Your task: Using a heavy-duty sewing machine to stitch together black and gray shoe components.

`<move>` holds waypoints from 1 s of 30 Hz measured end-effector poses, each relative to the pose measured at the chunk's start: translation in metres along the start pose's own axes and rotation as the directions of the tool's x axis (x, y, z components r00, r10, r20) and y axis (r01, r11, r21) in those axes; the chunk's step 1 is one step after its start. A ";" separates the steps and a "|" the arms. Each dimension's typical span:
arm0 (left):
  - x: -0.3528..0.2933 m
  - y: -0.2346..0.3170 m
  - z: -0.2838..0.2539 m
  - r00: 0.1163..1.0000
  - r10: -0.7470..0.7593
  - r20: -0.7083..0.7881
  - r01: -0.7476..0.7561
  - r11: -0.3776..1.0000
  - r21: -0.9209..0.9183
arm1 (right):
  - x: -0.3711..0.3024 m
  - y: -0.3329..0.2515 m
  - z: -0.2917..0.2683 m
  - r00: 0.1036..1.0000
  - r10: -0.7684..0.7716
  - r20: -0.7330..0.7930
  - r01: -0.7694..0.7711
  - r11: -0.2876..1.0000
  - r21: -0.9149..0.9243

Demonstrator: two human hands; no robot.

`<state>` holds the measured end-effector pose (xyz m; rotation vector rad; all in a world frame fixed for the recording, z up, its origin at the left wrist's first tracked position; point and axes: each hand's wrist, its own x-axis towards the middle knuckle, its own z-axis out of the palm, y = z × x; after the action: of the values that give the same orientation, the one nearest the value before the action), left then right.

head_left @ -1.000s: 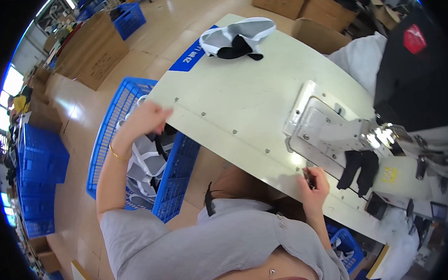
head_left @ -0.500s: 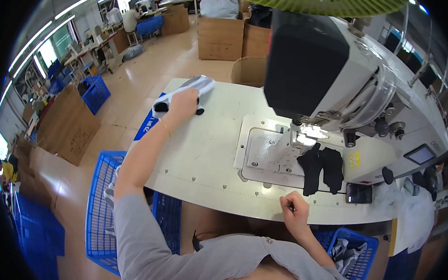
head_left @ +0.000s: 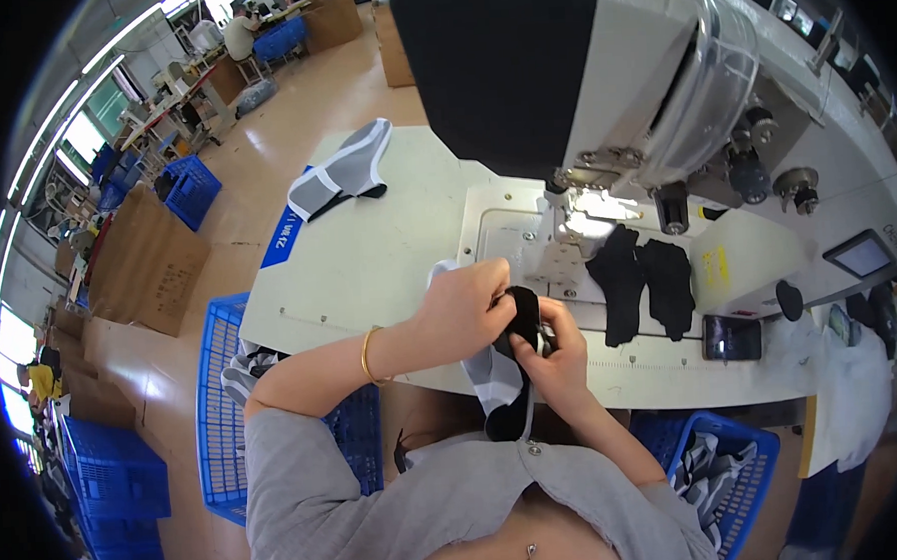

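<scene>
My left hand [head_left: 465,304] is closed on the black end of a grey, white and black sewn fabric piece [head_left: 493,378] at the table's front edge. Fingers of my right hand [head_left: 557,360] grip the same black end from the other side. A small shiny dark object shows by the right fingers, too hidden to name. The rest of the piece hangs down toward my lap. A similar fabric piece [head_left: 339,175] lies flat at the table's far left corner. Two black fabric pieces [head_left: 619,283] lie side by side near the sewing machine's needle area, right of my hands.
The sewing machine [head_left: 570,84] overhangs the white table [head_left: 387,253] at the right. A dark phone-like device [head_left: 731,338] lies at its front. Blue baskets of fabric pieces stand at the left [head_left: 209,421] and right [head_left: 753,497]. Clear plastic bags [head_left: 844,393] hang at the far right.
My left hand has come from the far left corner to the front edge with a fabric piece. The right hand has risen to meet it and now grips it too. My view has shifted.
</scene>
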<state>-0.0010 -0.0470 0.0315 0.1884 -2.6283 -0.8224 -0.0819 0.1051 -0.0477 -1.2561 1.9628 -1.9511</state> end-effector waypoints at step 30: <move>-0.029 -0.020 0.010 0.985 -0.034 0.170 0.050 0.994 -0.096 | 0.002 0.010 -0.038 0.943 0.247 0.223 -0.271 0.959 0.084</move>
<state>0.0217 -0.0514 0.0030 0.1537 -2.7391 -1.0232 -0.1107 0.1319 -0.0492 -1.0646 1.7835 -1.7010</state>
